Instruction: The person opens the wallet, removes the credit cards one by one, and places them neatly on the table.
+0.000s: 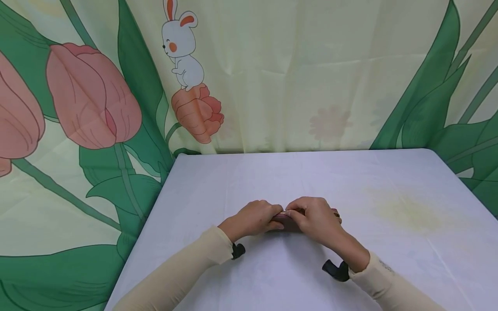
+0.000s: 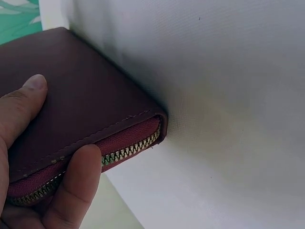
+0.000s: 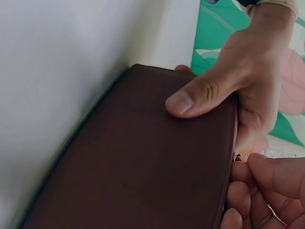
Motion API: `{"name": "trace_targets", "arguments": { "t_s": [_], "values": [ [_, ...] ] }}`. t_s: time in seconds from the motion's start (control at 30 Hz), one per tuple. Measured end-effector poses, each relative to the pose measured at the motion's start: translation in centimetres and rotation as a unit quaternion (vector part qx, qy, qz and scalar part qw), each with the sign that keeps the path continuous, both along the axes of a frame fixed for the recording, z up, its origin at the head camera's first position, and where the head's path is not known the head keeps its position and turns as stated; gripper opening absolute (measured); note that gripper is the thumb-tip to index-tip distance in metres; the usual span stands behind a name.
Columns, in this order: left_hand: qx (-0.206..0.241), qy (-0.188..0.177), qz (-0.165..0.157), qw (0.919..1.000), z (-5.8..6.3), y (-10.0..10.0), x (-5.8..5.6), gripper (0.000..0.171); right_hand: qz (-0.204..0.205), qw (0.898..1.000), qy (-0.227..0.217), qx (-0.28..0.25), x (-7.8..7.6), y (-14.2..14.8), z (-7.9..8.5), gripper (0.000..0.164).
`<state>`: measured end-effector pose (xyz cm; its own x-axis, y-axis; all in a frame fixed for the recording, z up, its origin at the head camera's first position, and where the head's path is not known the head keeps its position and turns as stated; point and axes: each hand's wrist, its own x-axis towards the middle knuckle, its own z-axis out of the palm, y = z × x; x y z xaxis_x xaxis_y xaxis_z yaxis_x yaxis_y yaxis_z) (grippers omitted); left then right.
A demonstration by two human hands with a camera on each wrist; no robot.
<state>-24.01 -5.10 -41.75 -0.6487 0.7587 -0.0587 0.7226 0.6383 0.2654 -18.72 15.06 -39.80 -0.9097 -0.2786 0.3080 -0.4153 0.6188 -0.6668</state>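
Note:
A dark maroon zip-around wallet [image 1: 289, 224] stands on its edge on the white table, its zipped side up. My left hand [image 1: 254, 218] grips its left end, the thumb [image 3: 181, 102] flat on the near cover and fingers over the zipped edge. Brass zipper teeth [image 2: 128, 151] run closed along the red fabric in the left wrist view. At the top edge my right hand [image 1: 319, 220] pinches the small zipper pull [image 3: 239, 157] between thumb and forefinger. Most of the pull is hidden by those fingertips.
A white cloth covers the table [image 1: 389, 185], with a faint yellowish patch at the right. Behind it hangs a curtain [image 1: 272, 86] printed with tulips, leaves and a rabbit. Black straps [image 1: 336, 271] show at both wrists.

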Motion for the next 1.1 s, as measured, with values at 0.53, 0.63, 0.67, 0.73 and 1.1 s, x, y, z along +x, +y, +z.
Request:
{"name": "trace_targets", "arguments": {
  "t_s": [0.53,0.63,0.67,0.73,1.1],
  "values": [
    [0.047,0.008,0.020,0.9987,-0.7,0.1,0.3,0.029,0.029,0.999,0.022,-0.019,0.1,-1.1,-0.2,0.012],
    [0.050,0.029,0.033,0.9977,-0.9,0.3,0.6,0.038,0.040,0.999,0.025,-0.023,0.1,-0.7,-0.2,0.018],
    [0.053,0.038,0.038,0.9971,-1.0,0.4,0.8,0.039,0.044,0.998,0.027,-0.027,0.1,-0.5,-0.2,0.019],
    [0.059,0.056,0.047,0.9956,-1.1,0.6,0.9,0.042,0.049,0.998,0.038,-0.031,0.1,-0.2,-0.3,0.022],
    [0.132,0.073,0.096,0.9839,-1.8,0.6,1.3,0.043,-0.012,0.955,0.280,0.101,-0.2,1.5,-2.5,0.018]
  ]
}}
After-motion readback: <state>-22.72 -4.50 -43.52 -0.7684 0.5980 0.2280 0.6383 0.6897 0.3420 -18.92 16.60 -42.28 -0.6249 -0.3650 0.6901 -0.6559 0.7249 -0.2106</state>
